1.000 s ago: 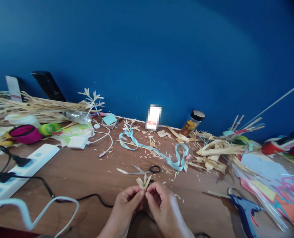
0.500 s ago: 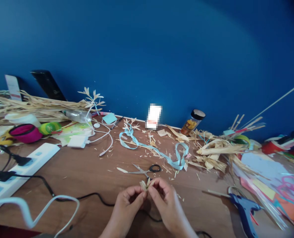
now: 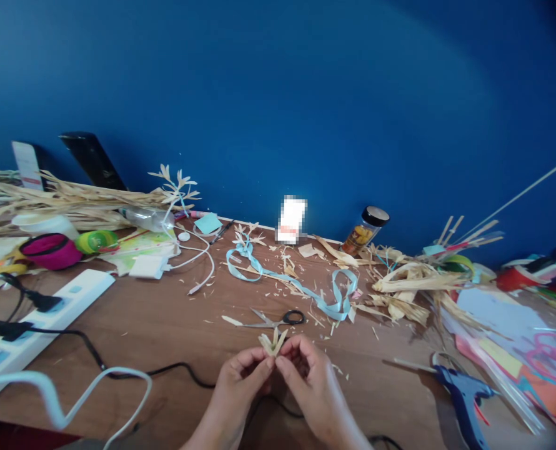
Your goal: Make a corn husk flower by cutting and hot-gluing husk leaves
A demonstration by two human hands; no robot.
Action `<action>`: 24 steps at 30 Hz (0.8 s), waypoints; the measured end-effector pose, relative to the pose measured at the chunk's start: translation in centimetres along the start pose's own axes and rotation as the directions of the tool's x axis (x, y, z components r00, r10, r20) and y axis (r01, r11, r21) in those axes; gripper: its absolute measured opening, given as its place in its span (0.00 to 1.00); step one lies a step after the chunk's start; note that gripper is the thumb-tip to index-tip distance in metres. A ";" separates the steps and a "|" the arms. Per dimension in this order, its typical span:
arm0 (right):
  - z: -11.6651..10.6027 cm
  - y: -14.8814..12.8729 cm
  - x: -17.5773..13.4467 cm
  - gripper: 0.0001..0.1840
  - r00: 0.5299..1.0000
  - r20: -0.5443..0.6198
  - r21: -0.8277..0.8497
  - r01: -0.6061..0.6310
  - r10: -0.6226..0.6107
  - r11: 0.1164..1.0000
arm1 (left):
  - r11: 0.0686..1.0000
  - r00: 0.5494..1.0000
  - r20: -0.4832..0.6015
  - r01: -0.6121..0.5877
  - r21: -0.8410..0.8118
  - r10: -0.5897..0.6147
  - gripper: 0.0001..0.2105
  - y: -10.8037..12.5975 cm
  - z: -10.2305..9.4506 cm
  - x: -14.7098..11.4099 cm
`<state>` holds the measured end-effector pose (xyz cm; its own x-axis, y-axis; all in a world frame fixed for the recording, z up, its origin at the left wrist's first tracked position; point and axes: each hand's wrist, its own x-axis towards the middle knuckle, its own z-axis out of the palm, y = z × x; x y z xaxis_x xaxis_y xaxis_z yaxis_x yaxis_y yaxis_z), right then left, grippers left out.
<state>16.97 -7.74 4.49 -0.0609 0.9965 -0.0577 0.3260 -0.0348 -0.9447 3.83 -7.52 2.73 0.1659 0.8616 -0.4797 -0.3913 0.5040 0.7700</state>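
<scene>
Between my fingertips stands a small flower of pale dried husk (image 3: 272, 343), its pointed petals spread upward and its base hidden by my fingers. My left hand (image 3: 244, 382) pinches the base from the left with thumb and forefinger. From the right, my right hand (image 3: 308, 382) closes thumb and fingers at the same spot. Just beyond the flower lie scissors (image 3: 278, 322) with black handles and parted blades. Farther back, a light blue ribbon (image 3: 278, 275) curls over the brown table (image 3: 165, 337) among husk scraps.
A blue glue gun (image 3: 463, 390) lies at right, near dried husks (image 3: 409, 281) and a dark-lidded jar (image 3: 365, 231). At left are a white power strip (image 3: 67, 309) with plugs and a black cable (image 3: 179, 367) running behind my hands. Husk flowers (image 3: 177, 184) stand at back left.
The husk flower sits slightly higher above my fingertips, and its petals look more spread and visible. Both hands have shifted only a little, still pinching at its base.
</scene>
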 end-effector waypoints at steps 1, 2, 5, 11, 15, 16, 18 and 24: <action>0.0 0.1 0.0 0.06 1.000 0.000 -0.023 -0.005 0.005 1.000 | 1.000 1.000 -0.007 0.006 -0.023 -0.007 0.10 0.1 0.1 -0.1; 0.0 0.1 -0.1 0.07 1.000 0.003 -0.046 -0.008 0.008 0.999 | 0.999 1.000 -0.014 0.011 -0.041 -0.012 0.10 0.2 0.1 -0.2; -0.1 0.2 -0.2 0.09 1.000 0.014 -0.083 -0.019 0.020 0.996 | 0.997 0.999 -0.025 0.026 -0.077 -0.028 0.09 0.3 0.2 -0.3; -0.1 0.0 -0.2 0.09 0.999 0.036 -0.065 -0.029 0.031 0.997 | 0.992 0.998 -0.004 0.062 -0.109 -0.063 0.09 0.2 0.2 -0.2; 0.0 0.1 -0.1 0.08 0.999 0.017 -0.105 -0.025 0.027 0.994 | 0.994 0.998 0.021 0.061 -0.094 -0.059 0.09 0.1 0.1 -0.2; 0.0 0.2 -0.1 0.08 1.000 0.011 -0.120 -0.020 0.021 0.993 | 0.994 0.998 0.031 0.057 -0.088 -0.055 0.09 0.1 0.1 -0.2; 0.0 0.2 0.0 0.08 1.000 -0.003 -0.154 -0.007 0.006 0.988 | 0.997 0.998 0.045 0.047 -0.068 -0.044 0.09 0.0 0.1 -0.1; -0.2 -0.4 0.0 0.07 1.000 -0.008 -0.204 0.003 -0.005 0.979 | 1.000 0.999 0.039 0.008 0.030 -0.009 0.12 -0.2 -0.1 0.1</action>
<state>16.97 -7.74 4.97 -0.0551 0.9972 -0.0506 0.5112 -0.0153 -0.8593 3.86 -7.53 2.46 0.2051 0.8585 -0.4700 -0.3625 0.5127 0.7783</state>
